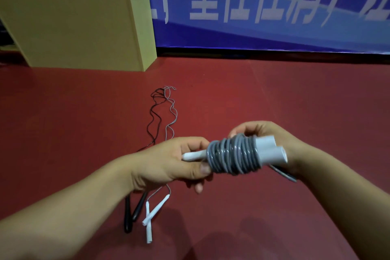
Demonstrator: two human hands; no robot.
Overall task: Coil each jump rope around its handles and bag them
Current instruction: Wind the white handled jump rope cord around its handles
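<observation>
Floor (274, 95): red surface filling most of the view, with everything else lying on it or held above it.
Banner (274, 6): blue, with large pale characters, standing along the far edge of the floor.
Box (73, 27): yellowish board box at far left, set on the floor against the banner.
Left hand (175, 160): fingers and thumb curled round the narrow ends of the white handles (272, 151), thumb pressed at the edge of the coil.
Right hand (272, 135): curled round the far side of the coil near the thick handle ends; its fingertips are hidden behind the rope.
Grey rope (232, 157): wound in tight turns round both white handles, held between the hands above the floor; a loose tail hangs below the right wrist.
Black jump rope (155, 112): uncoiled on the floor, handles near the left forearm.
White jump rope (171, 116): uncoiled just beside the black one, handles crossed.
</observation>
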